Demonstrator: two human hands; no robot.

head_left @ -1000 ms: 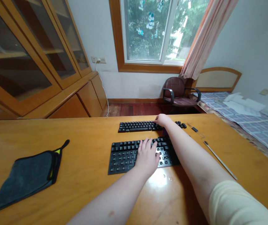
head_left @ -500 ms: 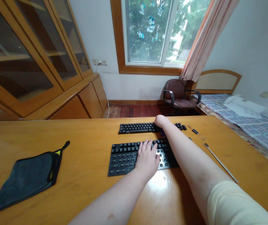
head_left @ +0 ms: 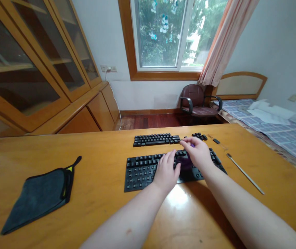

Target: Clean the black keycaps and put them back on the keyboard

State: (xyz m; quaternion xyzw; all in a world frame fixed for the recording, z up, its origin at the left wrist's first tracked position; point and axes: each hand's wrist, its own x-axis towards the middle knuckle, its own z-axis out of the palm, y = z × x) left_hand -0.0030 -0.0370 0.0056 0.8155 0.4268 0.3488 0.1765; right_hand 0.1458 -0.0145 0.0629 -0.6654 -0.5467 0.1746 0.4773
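A black keyboard (head_left: 137, 174) lies on the desk, with bare switch posts where many keycaps are off; its top rows still carry caps. My left hand (head_left: 165, 167) lies flat on its middle, fingers stretched out. Behind it, loose black keycaps (head_left: 155, 139) are laid out in keyboard order. My right hand (head_left: 196, 150) hovers over the keyboard's right part, thumb and fingertips pinched at the right end of the laid-out caps. What the pinch holds, if anything, is too small to make out. Something purple (head_left: 192, 145) shows by that hand, partly hidden.
More loose keycaps (head_left: 199, 136) sit behind my right hand, next to a small wire tool with a black grip (head_left: 216, 141). A thin brush (head_left: 245, 173) lies at the right. A folded dark cloth (head_left: 40, 195) is at the left. A chair (head_left: 194, 100) stands beyond the desk.
My right hand has drawn back toward me and slightly right from the laid-out keycaps, uncovering their right end. My left hand stays on the keyboard. The view has shifted slightly.
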